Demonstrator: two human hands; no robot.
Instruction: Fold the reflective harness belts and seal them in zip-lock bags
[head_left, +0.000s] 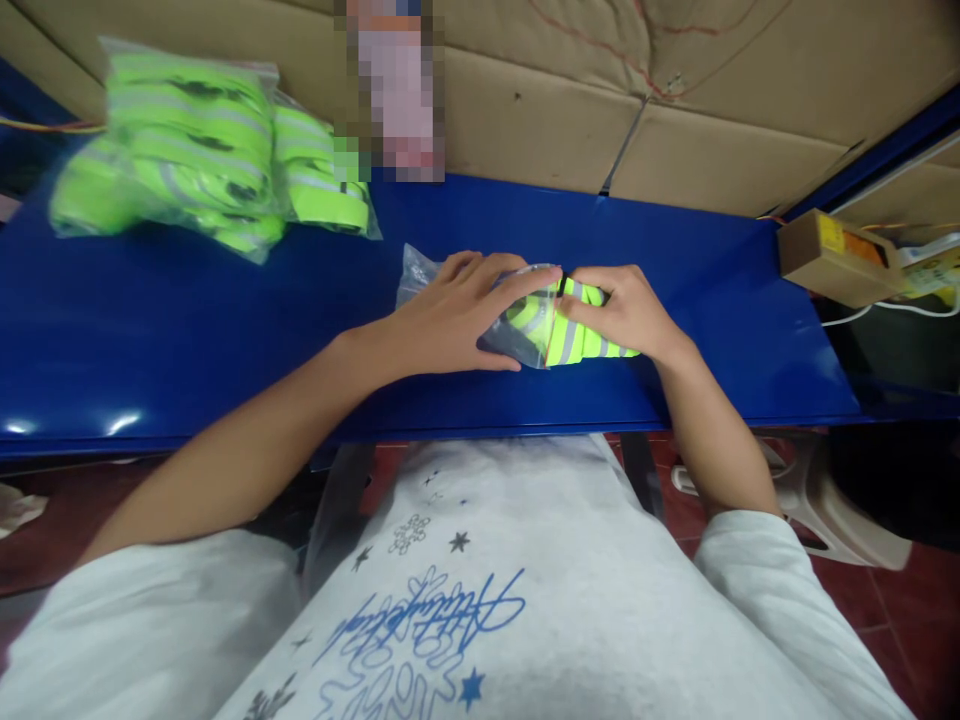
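Observation:
A clear plastic bag (514, 338) lies near the front edge of the blue table, its mouth toward the right. Rolled neon yellow-green bands (574, 335) with grey reflective stripes are partly inside it and partly out at the right. My left hand (457, 305) is on the bag, fingers curved over it and thumb apart, holding it near the mouth. My right hand (626, 310) grips the bands from the right, thumb on top. The undersides of the bands are hidden by my fingers and the table.
Filled bags of neon bands (195, 140) are piled at the back left of the blue table (720, 300). Cardboard (540, 120) lines the back. A small cardboard box (836, 255) and white cables are at the right. Below the table is a light plastic chair (847, 510).

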